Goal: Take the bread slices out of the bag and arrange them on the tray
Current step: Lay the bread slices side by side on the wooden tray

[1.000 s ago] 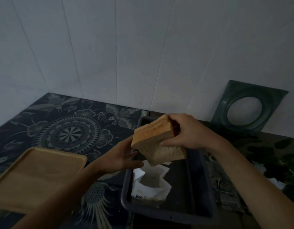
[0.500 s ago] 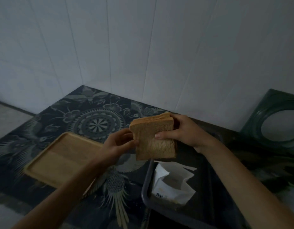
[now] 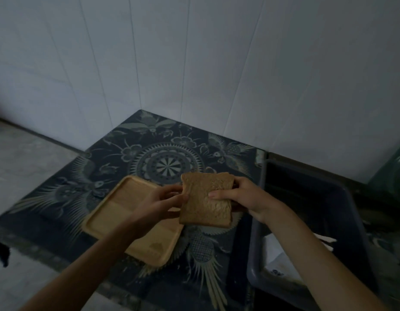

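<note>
A stack of brown bread slices stands upright in the air, over the right edge of the wooden tray. My right hand grips the stack from the right, thumb across its front face. My left hand touches the stack's left edge with its fingertips, above the tray. The tray lies bare on the patterned cloth. The white bread bag lies crumpled in the dark bin, partly hidden behind my right forearm.
A dark plastic bin sits to the right of the tray. The patterned dark cloth covers the table up to the white wall. A green round-holed object leans at the far right. The table's left edge drops to a grey floor.
Both hands have carried the bread stack left, away from the bin and over the tray's right edge. The view has turned left, so the tray now sits nearer the middle.
</note>
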